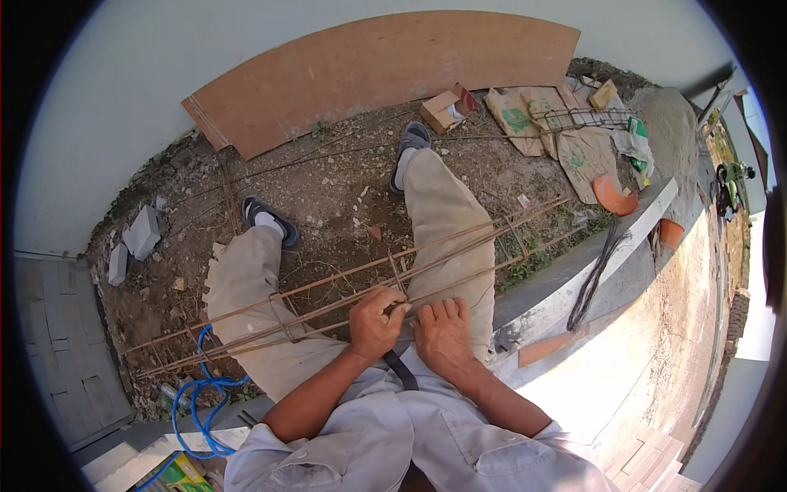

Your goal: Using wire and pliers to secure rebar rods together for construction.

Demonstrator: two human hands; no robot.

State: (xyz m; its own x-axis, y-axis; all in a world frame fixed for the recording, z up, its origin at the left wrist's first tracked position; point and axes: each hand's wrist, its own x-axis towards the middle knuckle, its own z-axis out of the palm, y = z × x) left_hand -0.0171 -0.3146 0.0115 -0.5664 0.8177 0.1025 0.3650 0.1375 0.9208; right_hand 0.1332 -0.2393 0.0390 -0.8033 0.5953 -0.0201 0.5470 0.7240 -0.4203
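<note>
A long rebar cage (pixel 344 297) lies slantwise across my thighs, its thin rusty bars joined by bent-wire stirrups (pixel 395 272). My left hand (pixel 376 324) is curled at the near bar beside one stirrup, thumb and forefinger pinched together there. Any small piece between those fingertips is too hidden to make out. Just right of it, my right hand (pixel 447 338) is palm down against my trouser leg by the same bar, fingers bent. Its fingertips' undersides are hidden. A dark strap (pixel 400 370) hangs between my wrists, over the shirt front.
A bundle of black tie wire (pixel 593 277) drapes over the concrete ledge (pixel 553 286) at right. Orange plastic pieces (pixel 615 195), paper sacks (pixel 587 161) and another cage (pixel 584 117) lie beyond. Blue hose (pixel 200 393) coils at lower left. Plywood (pixel 393 74) leans on the wall.
</note>
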